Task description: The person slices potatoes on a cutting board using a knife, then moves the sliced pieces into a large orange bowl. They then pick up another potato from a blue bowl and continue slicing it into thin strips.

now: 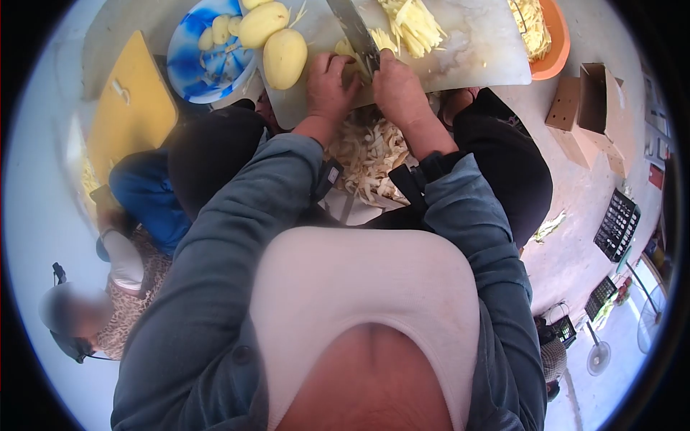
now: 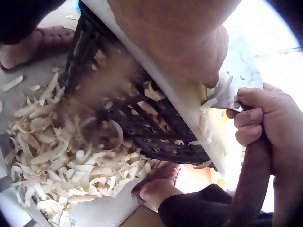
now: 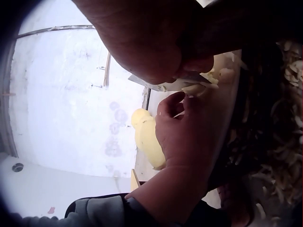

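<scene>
Since the knife (image 1: 352, 29) likely needs a steady potato (image 1: 345, 48), the left hand (image 1: 331, 90) holds it with bent fingers, the right hand (image 1: 400, 90) wrapped round the handle (image 2: 250, 182).

With the knife (image 1: 353, 30) over the cutting board (image 1: 474, 54) as the clock's centre, the right hand (image 1: 399, 87) is at 5 o'clock, the left hand (image 1: 330, 90) at 7. Potato strips (image 1: 413, 30) lie on the board at 3; farther out stands a tub (image 1: 558, 43) of more strips. Whole potatoes (image 1: 285, 59) lie at 9, a basin (image 1: 188, 77) beyond them. Peelings (image 1: 372, 154) lie at 6, cardboard boxes (image 1: 586, 118) at 4. A crate (image 2: 175, 153) stands under the board.
</scene>
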Demonstrator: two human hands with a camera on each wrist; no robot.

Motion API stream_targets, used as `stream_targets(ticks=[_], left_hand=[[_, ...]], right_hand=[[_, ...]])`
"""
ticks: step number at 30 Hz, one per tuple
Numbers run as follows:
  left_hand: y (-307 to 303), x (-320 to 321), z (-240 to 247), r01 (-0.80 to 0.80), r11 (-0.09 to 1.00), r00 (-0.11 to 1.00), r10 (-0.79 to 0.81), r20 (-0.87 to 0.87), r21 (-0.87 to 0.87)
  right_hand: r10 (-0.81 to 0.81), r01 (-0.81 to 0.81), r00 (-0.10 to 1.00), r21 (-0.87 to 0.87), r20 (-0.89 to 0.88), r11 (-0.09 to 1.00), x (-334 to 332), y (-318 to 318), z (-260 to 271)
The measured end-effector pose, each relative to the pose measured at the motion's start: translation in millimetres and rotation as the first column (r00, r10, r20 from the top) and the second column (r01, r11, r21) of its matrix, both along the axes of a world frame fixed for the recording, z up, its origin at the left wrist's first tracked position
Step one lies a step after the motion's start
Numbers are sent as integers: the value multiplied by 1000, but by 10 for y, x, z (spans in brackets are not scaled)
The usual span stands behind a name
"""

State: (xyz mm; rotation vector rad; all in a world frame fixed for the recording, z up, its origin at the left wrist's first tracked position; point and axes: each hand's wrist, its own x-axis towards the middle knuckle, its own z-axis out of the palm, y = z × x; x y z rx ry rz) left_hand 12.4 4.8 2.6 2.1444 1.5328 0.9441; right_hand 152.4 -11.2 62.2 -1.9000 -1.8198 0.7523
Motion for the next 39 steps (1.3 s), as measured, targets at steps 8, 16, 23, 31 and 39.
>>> stream_targets(ticks=[8,16,23,31,39], left_hand=[[0,-2,-2,-20,999,1000,21,16,-51],[6,13,-23,-43,998,999,43,9,-40],[9,31,-12,-60,997,998,60,-12,-44],[12,39,-7,-65,997,998,65,14,-41],[8,38,-9,-65,997,997,66,26,-36]], right_hand=[[31,-32,999,75,11,997,7,-26,88],[47,-51,996,47,74,998,36,-48,244],[102,-103,992,11,72,995,-3,-73,277],[95,-95,993,-10,75,995,-70,-78,182],[133,-129,985,-46,106,991,-92,-101,251]])
